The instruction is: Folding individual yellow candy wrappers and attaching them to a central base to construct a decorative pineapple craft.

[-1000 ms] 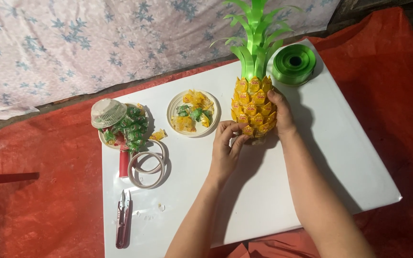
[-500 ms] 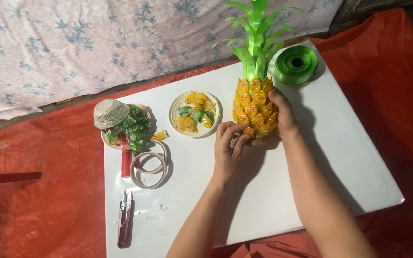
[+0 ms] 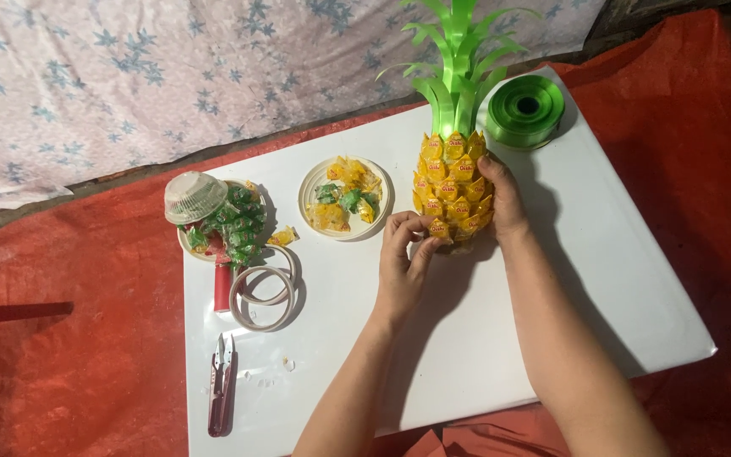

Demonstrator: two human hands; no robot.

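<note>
Glossy ribbon spool (image 3: 524,110), matt tabletop (image 3: 602,279)

Candy pineapple (image 3: 453,188) stands on the table (image 3: 585,279), toward its far edge. Ribbon spool (image 3: 524,110) lies behind it, to the right. Plate of candies (image 3: 345,199) sits to its left; further left, a second plate (image 3: 217,227) under an upturned cup (image 3: 194,196). Tape rings (image 3: 264,296) lie in front of that plate, snips (image 3: 220,395) nearer the front edge.

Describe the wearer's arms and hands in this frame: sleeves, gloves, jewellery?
Both forearms are bare as far as the frame shows, with no sleeves in view. The left hand and right hand wear no gloves; no rings, watch or bracelets are visible. Fingernails look short and unpainted.
</note>
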